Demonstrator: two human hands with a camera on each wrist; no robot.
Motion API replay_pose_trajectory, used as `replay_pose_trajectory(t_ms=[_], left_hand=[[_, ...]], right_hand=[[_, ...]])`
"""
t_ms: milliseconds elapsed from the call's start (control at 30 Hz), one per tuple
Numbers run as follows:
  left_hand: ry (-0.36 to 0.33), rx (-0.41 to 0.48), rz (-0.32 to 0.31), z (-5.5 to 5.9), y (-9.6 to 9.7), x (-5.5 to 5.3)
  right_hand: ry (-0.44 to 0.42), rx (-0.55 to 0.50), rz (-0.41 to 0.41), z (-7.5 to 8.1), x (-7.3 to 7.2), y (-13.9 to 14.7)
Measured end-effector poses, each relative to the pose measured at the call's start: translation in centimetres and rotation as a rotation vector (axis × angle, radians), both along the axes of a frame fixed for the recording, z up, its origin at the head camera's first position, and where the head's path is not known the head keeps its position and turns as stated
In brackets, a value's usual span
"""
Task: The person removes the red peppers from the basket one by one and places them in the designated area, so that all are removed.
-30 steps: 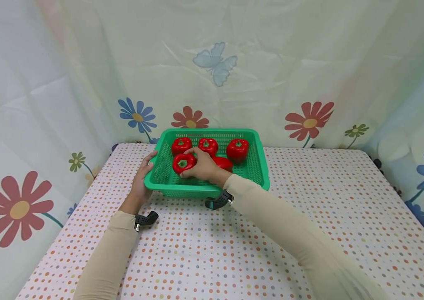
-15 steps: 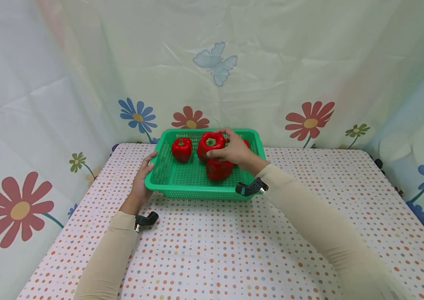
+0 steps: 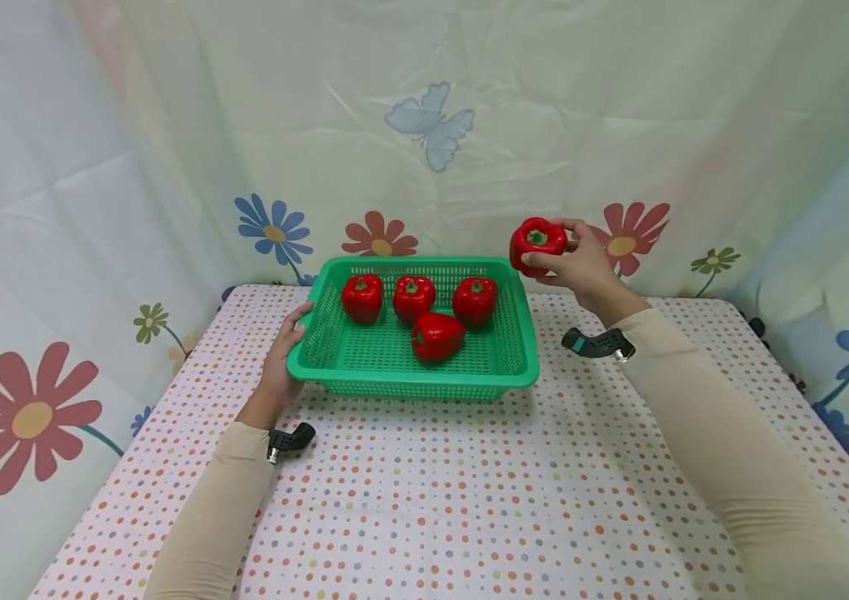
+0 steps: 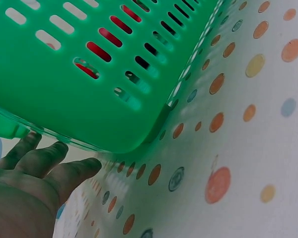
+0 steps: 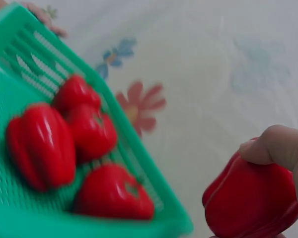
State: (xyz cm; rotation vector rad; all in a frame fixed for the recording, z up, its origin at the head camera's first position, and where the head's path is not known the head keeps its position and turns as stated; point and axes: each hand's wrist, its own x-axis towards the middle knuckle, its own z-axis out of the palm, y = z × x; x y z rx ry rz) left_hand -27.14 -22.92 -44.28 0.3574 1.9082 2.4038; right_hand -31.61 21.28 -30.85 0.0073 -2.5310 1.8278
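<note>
My right hand (image 3: 587, 265) holds a red bell pepper (image 3: 536, 246) in the air, just beyond the right rim of a green plastic basket (image 3: 424, 379). Thumb and fingers pinch the pepper's sides, and its green stem end faces the head camera. In the right wrist view the thumb presses on the pepper (image 5: 253, 198). Several other red bell peppers stay in the basket; one (image 3: 437, 337) lies on its side near the front. My left hand (image 3: 283, 362) rests along the basket's left outer side. In the left wrist view, its extended fingers (image 4: 72, 174) touch the basket's edge (image 4: 89, 131).
A dotted cloth covers the table (image 3: 424, 500) under the basket. Behind it hangs a pale curtain (image 3: 544, 100) with flowers and a butterfly, which also closes off both sides. A black wrist camera (image 3: 598, 342) sits on the right wrist, another (image 3: 291, 438) on the left.
My right hand has lifted the bell pepper from the basket's front left, across the other peppers, and up past the right rim. My left hand and the basket stay in place.
</note>
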Motion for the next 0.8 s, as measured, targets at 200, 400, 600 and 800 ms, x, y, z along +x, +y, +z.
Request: replay_pose_trajectory(t_ms=[200,400,600,800], left_hand=[[-0.006,0.001,0.003,-0.1,-0.1,0.1],[0.002,-0.012,0.004,-0.4,0.1,0.0],[0.004,-0.008,0.008,-0.3,0.1,0.0],[0.005,-0.006,0.006,-0.2,0.0,-0.2]], right_hand=[[-0.033,0.006,-0.093,-3.2,-1.5,2.7],[-0.103,0.033,-0.097,-6.6,-2.4,3.7],[-0.166,0.113,-0.111,-8.4,-2.8,3.7],[-0.191,0.141,-0.086,-9.3,-2.9,3.7]])
